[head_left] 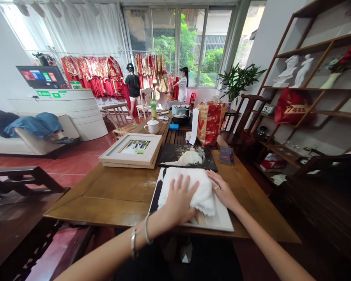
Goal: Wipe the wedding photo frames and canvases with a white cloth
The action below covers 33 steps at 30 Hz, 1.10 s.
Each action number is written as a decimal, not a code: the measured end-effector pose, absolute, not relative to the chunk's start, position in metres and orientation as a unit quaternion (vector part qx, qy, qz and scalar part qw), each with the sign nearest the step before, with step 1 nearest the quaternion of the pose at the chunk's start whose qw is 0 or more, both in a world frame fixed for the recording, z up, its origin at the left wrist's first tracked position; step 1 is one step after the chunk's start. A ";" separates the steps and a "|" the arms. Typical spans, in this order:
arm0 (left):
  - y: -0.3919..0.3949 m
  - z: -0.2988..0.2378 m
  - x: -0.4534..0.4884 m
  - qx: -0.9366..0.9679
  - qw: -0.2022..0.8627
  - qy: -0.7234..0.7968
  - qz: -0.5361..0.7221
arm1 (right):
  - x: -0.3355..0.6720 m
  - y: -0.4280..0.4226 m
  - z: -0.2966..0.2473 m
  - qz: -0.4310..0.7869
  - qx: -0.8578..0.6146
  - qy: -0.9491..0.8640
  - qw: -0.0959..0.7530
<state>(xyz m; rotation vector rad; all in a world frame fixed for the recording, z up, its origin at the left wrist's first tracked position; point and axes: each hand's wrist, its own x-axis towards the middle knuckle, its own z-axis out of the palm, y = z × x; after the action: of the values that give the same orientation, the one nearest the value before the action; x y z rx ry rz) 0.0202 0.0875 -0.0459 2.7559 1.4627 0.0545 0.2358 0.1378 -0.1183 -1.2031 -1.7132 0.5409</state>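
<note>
A white cloth lies over much of a photo panel near the front edge of the wooden table. My left hand rests on the cloth with its fingers spread. At the panel's right side, my right hand lies with fingers stretched out, beside the cloth's edge. Under the cloth most of the panel's picture is hidden. Just beyond it sits a dark photo panel showing a white dress. Stacked picture frames are to the left of that.
Farther back on the table are a white lidded mug, a green bottle, a black pot and a red-and-brown paper bag. Two people stand by racks of red garments. Someone lies on a sofa at left.
</note>
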 end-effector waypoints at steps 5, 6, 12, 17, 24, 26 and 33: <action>0.127 -0.046 0.035 0.866 -0.010 0.498 0.033 | 0.237 0.138 -0.119 0.218 -0.490 -0.702 0.469; 0.127 -0.047 0.035 0.865 -0.011 0.500 0.032 | 0.237 0.138 -0.119 0.218 -0.489 -0.702 0.470; 0.074 -0.054 0.021 0.881 0.007 0.471 0.037 | 0.235 0.138 -0.118 0.218 -0.490 -0.701 0.470; 0.019 -0.057 0.001 0.901 0.049 0.431 0.026 | 0.233 0.138 -0.118 0.213 -0.494 -0.704 0.463; 0.052 -0.048 -0.002 0.898 0.036 0.437 0.026 | 0.236 0.138 -0.119 0.210 -0.496 -0.707 0.458; 0.079 -0.044 0.002 0.891 0.019 0.452 0.023 | 0.236 0.138 -0.117 0.213 -0.498 -0.707 0.455; 0.125 -0.039 0.004 0.857 -0.015 0.515 0.027 | 0.235 0.137 -0.116 0.215 -0.499 -0.703 0.459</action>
<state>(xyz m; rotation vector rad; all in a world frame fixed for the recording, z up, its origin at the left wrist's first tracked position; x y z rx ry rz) 0.0040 0.1252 -0.0394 2.7178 1.6341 0.0845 0.2347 0.1370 -0.1156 -1.2278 -1.7308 0.5304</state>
